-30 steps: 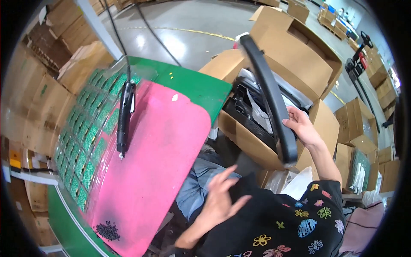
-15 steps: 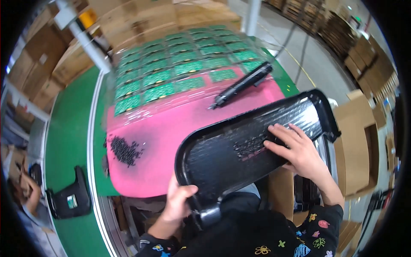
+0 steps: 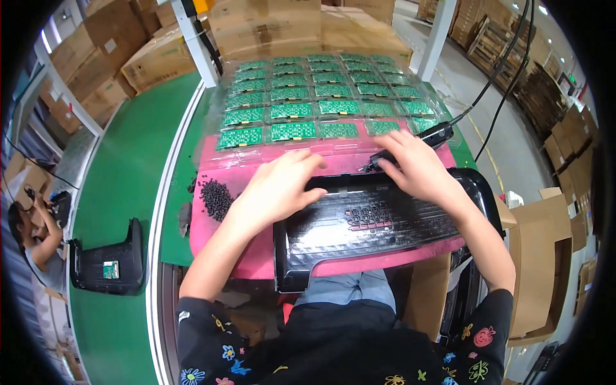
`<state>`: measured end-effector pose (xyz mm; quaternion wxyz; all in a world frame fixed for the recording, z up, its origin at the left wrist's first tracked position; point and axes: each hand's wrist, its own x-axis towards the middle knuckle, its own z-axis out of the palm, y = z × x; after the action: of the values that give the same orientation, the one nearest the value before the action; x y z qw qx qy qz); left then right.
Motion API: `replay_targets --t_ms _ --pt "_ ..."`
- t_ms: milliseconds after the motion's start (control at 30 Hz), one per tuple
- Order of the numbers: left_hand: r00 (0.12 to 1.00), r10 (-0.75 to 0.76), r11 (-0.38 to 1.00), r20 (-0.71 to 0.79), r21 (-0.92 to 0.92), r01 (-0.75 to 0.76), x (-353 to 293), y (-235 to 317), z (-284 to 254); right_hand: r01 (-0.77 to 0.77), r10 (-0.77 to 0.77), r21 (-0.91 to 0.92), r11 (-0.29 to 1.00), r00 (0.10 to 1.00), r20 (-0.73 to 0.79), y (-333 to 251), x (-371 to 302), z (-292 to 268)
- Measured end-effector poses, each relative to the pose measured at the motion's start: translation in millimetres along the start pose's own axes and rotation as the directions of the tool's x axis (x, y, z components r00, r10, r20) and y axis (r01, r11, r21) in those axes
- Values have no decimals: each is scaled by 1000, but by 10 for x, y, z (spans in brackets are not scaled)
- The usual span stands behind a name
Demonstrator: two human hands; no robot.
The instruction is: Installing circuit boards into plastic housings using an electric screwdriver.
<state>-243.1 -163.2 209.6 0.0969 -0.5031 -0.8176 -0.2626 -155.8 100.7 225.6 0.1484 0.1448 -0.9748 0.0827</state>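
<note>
A black plastic housing [image 3: 321, 237] lies on the pink mat [image 3: 263, 256] in front of me, its lower left corner jutting past the mat's near edge. A cluster of small cut-outs shows in its middle. Over its upper left edge is my left hand [image 3: 276, 189], fingers apart and holding nothing. My right hand [image 3: 417, 168] hovers at the housing's far edge, fingers spread, partly covering a black electric screwdriver [image 3: 437, 135] that lies behind it. Whether the fingers touch the screwdriver I cannot tell. Left of my left forearm sits a heap of small black screws [image 3: 216, 200].
Clear plastic trays of green circuit boards [image 3: 293, 131] fill the far side. A second black housing with a board [image 3: 110, 269] rests on the green surface at left, near another person [image 3: 42, 237]. Cardboard boxes [image 3: 532, 276] stand at right; a cable hangs from the screwdriver.
The housing has gone from being held tilted in both hands to lying on the mat. Both hands have let go and moved forward. The view has shifted too.
</note>
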Motion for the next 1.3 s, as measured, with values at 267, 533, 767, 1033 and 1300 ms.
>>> replay_targets --t_ms 267,533,767,1033,1300 --pt "972 27 997 233 -79 -9 138 -264 319 -138 141 -104 985 990 22 453 772 761" --pt "990 63 996 123 -76 -54 90 -316 326 -20 18 -231 973 1000 -10 475 910 911" --pt "929 174 985 -326 61 -162 204 -246 166 116 -28 149 982 868 -495 161 714 259" --pt "925 227 970 -306 -14 -243 189 -79 181 -25 189 548 836 951 -245 -283 204 -17" --pt "909 284 945 -306 -72 -319 158 -30 156 -5 131 595 804 977 -169 -281 -115 -109"
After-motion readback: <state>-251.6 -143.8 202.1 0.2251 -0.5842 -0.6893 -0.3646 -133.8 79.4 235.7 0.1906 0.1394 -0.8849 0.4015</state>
